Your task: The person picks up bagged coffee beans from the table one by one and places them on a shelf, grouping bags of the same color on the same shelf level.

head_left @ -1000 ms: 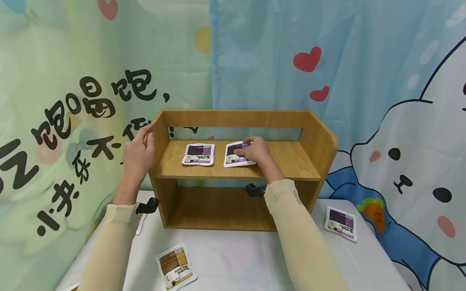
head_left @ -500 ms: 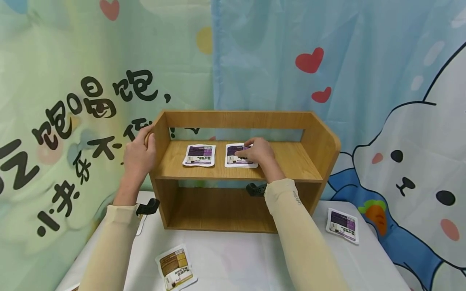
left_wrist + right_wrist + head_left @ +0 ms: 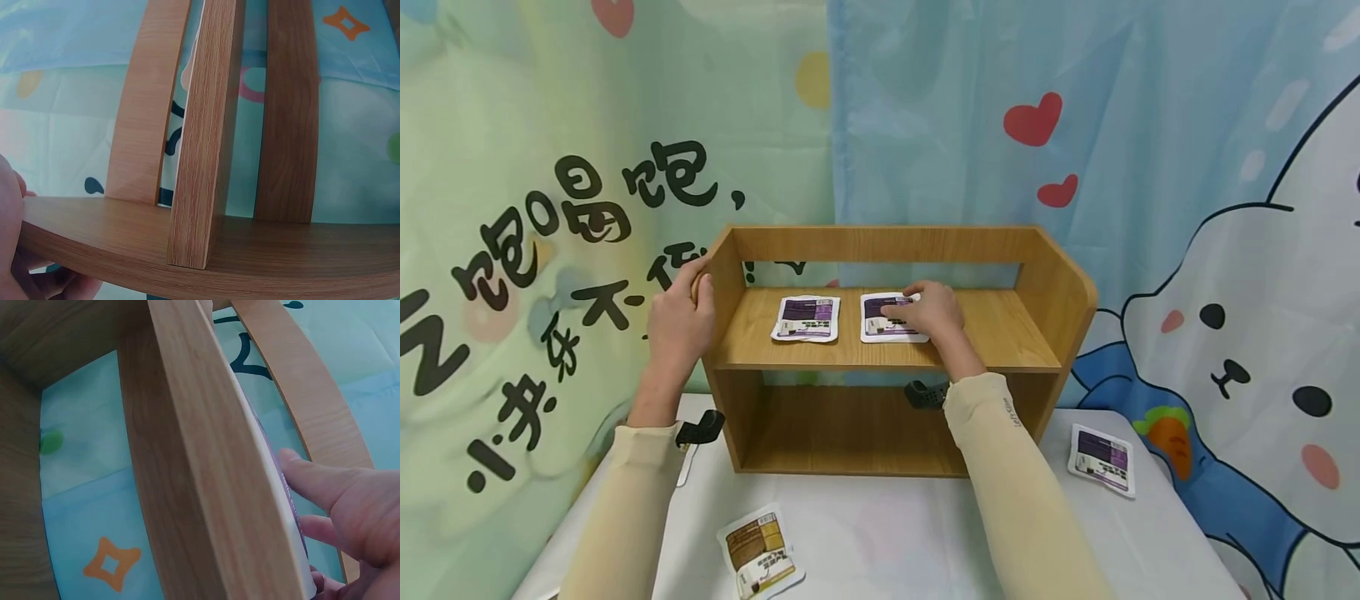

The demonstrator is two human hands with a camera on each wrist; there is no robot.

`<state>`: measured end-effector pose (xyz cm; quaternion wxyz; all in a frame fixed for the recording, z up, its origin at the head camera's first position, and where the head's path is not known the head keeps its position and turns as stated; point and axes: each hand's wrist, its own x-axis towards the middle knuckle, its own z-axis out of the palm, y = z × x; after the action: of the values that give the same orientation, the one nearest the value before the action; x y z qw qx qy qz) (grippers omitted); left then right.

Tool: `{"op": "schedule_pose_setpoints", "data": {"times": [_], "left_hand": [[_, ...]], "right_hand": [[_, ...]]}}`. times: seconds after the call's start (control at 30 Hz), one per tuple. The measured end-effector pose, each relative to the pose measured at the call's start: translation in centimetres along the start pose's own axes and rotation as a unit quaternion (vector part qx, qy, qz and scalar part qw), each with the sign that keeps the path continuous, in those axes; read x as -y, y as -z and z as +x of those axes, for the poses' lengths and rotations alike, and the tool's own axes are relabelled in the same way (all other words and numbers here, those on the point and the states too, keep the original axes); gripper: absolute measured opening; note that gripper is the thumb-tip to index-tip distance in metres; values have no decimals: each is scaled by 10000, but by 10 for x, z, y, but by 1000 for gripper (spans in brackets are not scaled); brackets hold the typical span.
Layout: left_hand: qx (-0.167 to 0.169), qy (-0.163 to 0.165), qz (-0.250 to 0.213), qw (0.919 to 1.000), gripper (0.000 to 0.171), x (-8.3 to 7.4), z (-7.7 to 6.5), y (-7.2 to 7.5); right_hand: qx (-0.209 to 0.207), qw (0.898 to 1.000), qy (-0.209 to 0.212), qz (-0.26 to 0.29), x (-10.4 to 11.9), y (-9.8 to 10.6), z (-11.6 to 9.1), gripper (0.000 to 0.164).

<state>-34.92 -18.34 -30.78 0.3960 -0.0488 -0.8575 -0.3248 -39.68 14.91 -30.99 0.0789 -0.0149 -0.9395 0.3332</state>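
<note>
My left hand (image 3: 682, 321) grips the edge of the left side panel of a two-tier wooden shelf (image 3: 887, 423). In the left wrist view, part of that hand (image 3: 14, 240) wraps the panel's edge. On the upper board, my right hand (image 3: 936, 315) holds the right edge of a white and purple packet (image 3: 880, 327). The right wrist view has the thumb against the packet's face and other fingers by its edge; their tips are partly hidden. To its left, another purple packet (image 3: 807, 318) lies flat on the same board, possibly with more beneath it.
A brown and gold packet (image 3: 762, 552) lies on the white table (image 3: 880, 533) in front of the shelf. Right of the shelf lies another purple packet (image 3: 1102, 460). Printed curtains (image 3: 925, 125) hang close behind.
The packet under my right hand has turned slightly and now sits straighter beside the other one. My left hand keeps its grip on the side panel; the head view shifts a little.
</note>
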Motion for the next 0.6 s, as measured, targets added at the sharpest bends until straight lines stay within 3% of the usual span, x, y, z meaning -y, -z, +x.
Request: {"op": "schedule_pose_setpoints", "data": {"times": [0.3,0.6], "left_hand": [[10,74,99,9999,38,-1,-1,1],[-86,-46,47,9999,36,-1,1,0]], "right_hand": [[-412,9962,180,743,-5,6,-20,44],[-1114,9818,993,1172,-24,17,-74,27]]}}
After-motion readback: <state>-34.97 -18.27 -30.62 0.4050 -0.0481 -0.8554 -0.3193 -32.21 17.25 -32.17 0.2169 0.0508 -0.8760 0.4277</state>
